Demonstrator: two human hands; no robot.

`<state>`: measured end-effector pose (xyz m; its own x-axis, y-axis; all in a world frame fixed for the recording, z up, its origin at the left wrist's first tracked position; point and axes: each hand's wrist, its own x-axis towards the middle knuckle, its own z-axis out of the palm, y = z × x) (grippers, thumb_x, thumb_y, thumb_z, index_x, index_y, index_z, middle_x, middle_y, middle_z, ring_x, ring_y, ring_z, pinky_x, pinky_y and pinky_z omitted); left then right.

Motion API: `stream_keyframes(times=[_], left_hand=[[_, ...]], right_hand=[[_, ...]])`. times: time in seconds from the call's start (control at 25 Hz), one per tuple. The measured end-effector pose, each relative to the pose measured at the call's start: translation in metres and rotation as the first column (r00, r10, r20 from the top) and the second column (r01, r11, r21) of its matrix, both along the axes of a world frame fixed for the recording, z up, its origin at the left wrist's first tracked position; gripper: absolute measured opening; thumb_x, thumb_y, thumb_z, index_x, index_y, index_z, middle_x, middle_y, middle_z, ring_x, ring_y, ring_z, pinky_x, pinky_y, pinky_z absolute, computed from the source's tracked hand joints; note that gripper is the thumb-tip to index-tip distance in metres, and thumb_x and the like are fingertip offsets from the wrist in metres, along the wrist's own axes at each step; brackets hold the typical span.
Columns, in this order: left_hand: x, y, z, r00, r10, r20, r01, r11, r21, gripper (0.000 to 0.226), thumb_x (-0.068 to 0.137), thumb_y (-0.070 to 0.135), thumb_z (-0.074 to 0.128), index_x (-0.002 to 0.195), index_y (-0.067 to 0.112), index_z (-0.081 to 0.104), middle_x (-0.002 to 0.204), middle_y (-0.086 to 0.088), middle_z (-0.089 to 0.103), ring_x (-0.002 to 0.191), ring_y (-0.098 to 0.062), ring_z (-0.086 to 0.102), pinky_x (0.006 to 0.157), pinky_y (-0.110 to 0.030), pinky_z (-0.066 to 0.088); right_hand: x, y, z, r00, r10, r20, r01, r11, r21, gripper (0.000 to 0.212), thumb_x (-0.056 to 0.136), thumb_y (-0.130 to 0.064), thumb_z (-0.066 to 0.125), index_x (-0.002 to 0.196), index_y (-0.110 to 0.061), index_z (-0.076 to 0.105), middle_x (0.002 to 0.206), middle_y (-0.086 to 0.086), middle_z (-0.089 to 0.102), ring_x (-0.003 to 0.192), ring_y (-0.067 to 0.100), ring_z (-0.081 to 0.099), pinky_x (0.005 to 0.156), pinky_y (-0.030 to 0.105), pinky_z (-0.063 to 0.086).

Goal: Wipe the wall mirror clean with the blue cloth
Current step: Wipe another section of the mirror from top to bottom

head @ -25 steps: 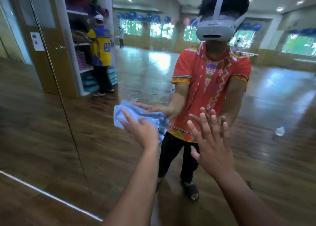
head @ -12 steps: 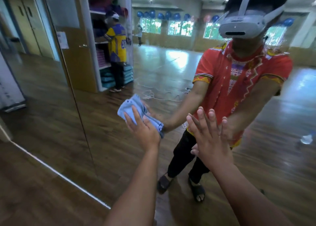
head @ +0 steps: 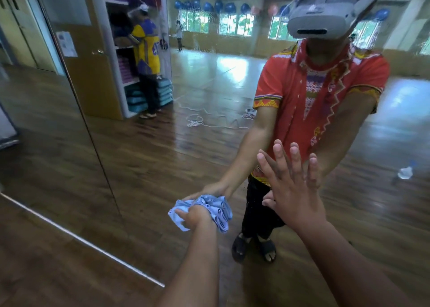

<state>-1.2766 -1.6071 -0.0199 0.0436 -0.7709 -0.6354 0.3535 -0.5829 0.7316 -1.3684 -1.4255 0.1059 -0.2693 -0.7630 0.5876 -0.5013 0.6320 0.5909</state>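
- We see one wall mirror [head: 144,167] filling most of the view, made of at least two panels that meet at one dark vertical seam on the left.
- One pale strip runs along the mirror's lower edge, where it meets the wooden floor [head: 41,271].
- We count two bare hands in front of the glass, one per arm, both reaching forward.
- The left hand [head: 194,218] is closed in a fist around one blue cloth [head: 218,210], gripping it bunched and crumpled.
- The blue cloth sits low on the mirror, pressed against the glass, to the left of the right hand and below it.
- The right hand [head: 294,190] is open and flat, holding nothing. Four fingers point upward and are spread apart; the thumb juts out to the left. The palm faces the glass; we cannot tell whether it touches.
- The reflection shows one person in a red patterned shirt [head: 309,92] wearing one white headset [head: 318,24], with two dark sandals on the feet.
- The reflection also shows one second person in a yellow and purple shirt [head: 147,53] standing at one shelf unit, and one smaller figure far back by the windows.
- We count roughly seven blue balloons [head: 208,6] in a row above the reflected windows on the left; further ones on the right are too blurred to count.
- One white cord [head: 209,120] lies in loops on the reflected floor.
- One clear bottle [head: 405,173] stands on the reflected floor at the right edge.
- Droplet streaks mark the upper glass.
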Motion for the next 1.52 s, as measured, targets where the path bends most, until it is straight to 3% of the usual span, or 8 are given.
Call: stream_keyframes(times=[0.2,0.36,0.52,0.64,0.84,1.04,1.36,1.52], left_hand=[[-0.003,-0.005,0.09,1.0,0.012,0.013,-0.006,0.904,-0.427,0.065,0.098,0.006,0.047,0.158,0.02,0.028,0.164,-0.017,0.018,0.147,-0.031,0.03,0.117,-0.031,0.025],[-0.006,-0.01,0.159,0.994,0.053,0.091,0.043,0.586,-0.809,0.065,0.097,0.01,0.052,0.157,0.024,0.03,0.168,-0.01,0.005,0.154,-0.02,0.008,0.12,-0.027,0.01],[-0.001,-0.022,0.092,0.944,0.208,0.256,0.17,0.357,-0.918,0.054,0.1,0.022,0.048,0.152,0.009,0.038,0.163,-0.026,0.015,0.151,-0.037,0.015,0.124,-0.028,0.005],[0.001,-0.025,0.008,0.916,0.163,0.366,0.196,0.615,-0.764,0.056,0.101,0.026,0.04,0.151,0.002,0.036,0.157,-0.036,0.02,0.146,-0.049,0.023,0.121,-0.047,0.018],[0.011,-0.032,-0.041,0.969,-0.005,0.246,0.053,0.98,-0.19,0.054,0.106,0.016,0.038,0.159,0.013,0.025,0.162,-0.026,0.019,0.145,-0.044,0.029,0.115,-0.042,0.021],[0.018,-0.025,-0.026,0.993,-0.033,0.112,0.03,0.999,0.027,0.055,0.108,0.021,0.036,0.16,0.016,0.018,0.163,-0.015,0.022,0.146,-0.037,0.031,0.115,-0.04,0.027],[0.008,-0.002,0.055,0.988,-0.023,0.156,0.078,0.929,-0.362,0.059,0.104,0.013,0.04,0.159,0.02,0.022,0.165,-0.018,0.015,0.149,-0.034,0.026,0.117,-0.035,0.022],[0.002,0.014,0.109,0.989,0.028,0.148,0.059,0.833,-0.55,0.062,0.1,0.011,0.044,0.158,0.02,0.026,0.164,-0.017,0.019,0.15,-0.032,0.025,0.122,-0.039,0.02]], right_hand=[[0.002,-0.001,0.001,1.0,0.003,0.021,-0.003,1.0,-0.01,0.147,0.055,-0.073,0.082,0.164,-0.024,-0.003,0.17,0.014,-0.012,0.155,0.042,-0.013,0.121,0.064,-0.004],[0.0,-0.002,0.001,0.999,0.022,0.035,-0.022,1.0,-0.023,0.146,0.055,-0.071,0.084,0.164,-0.024,-0.001,0.17,0.014,-0.014,0.154,0.041,-0.015,0.121,0.063,-0.009],[0.0,-0.001,0.001,1.0,0.015,0.023,-0.014,1.0,-0.008,0.144,0.058,-0.074,0.081,0.164,-0.024,-0.004,0.169,0.014,-0.014,0.154,0.042,-0.016,0.121,0.064,-0.006],[-0.001,-0.002,0.0,1.0,-0.01,0.002,0.01,1.0,0.007,0.144,0.059,-0.077,0.077,0.163,-0.023,-0.006,0.169,0.016,-0.017,0.153,0.043,-0.018,0.12,0.064,-0.005],[-0.003,-0.001,-0.001,0.999,0.034,0.017,-0.034,0.999,-0.009,0.144,0.06,-0.073,0.08,0.163,-0.022,-0.007,0.167,0.016,-0.022,0.152,0.042,-0.022,0.12,0.063,-0.012],[-0.004,-0.001,-0.002,0.999,0.035,0.033,-0.034,0.999,-0.011,0.143,0.06,-0.072,0.08,0.164,-0.023,-0.005,0.167,0.015,-0.023,0.152,0.041,-0.022,0.12,0.063,-0.015],[0.01,0.001,0.006,1.0,-0.016,-0.002,0.016,1.0,0.02,0.139,0.06,-0.076,0.076,0.164,-0.024,0.0,0.17,0.014,-0.012,0.156,0.041,-0.005,0.122,0.063,0.003],[0.005,0.022,0.02,0.983,0.182,0.037,-0.182,0.983,-0.005,0.134,0.058,-0.057,0.087,0.164,-0.023,0.011,0.171,0.013,0.004,0.156,0.037,0.009,0.124,0.057,0.007]])
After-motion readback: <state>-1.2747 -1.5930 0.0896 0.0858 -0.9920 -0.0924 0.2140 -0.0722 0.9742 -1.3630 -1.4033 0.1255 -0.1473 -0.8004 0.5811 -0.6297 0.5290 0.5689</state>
